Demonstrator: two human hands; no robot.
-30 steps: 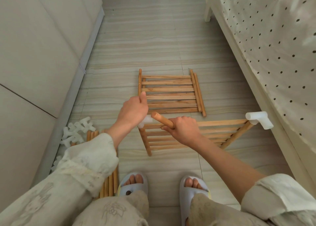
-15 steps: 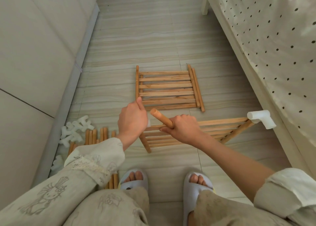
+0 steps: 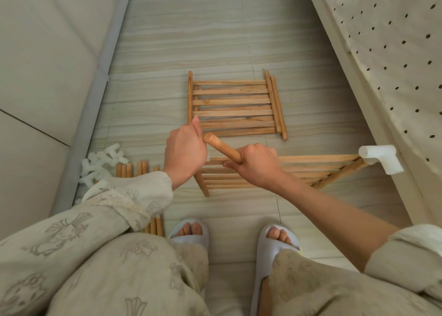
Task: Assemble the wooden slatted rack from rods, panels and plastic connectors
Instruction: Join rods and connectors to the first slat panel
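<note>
**Rod-to-Connector Fitting: Risks and Blind Spots**

Since the earlier frames, our left hand (image 3: 185, 154) had closed further over the near-left corner of the raised slatted panel (image 3: 308, 169), and the white connector seen there a second before was almost fully covered; only a sliver showed at the palm edge.

Head view. We held a rod (image 3: 222, 148) in our right hand (image 3: 256, 166), fingers wrapped around its lower part, its free end tilted up and left, touching or just beside the left hand. Our left hand was fisted at the panel corner; we could not tell from the picture exactly what it gripped. A white connector (image 3: 380, 159) sat on the panel's far-right corner. A second panel (image 3: 235, 107) lay flat on the floor (image 3: 191, 40) beyond. Spare rods (image 3: 129, 169) and loose connectors (image 3: 100, 166) lay at the left.

Risks, as we judged them: a rod entering the socket at an angle could jam or split; the panel, held at one corner, could twist and shed the right connector.

Hidden: the socket, the rod's lower end, and most spare rods under our sleeve (image 3: 129, 196).
</note>
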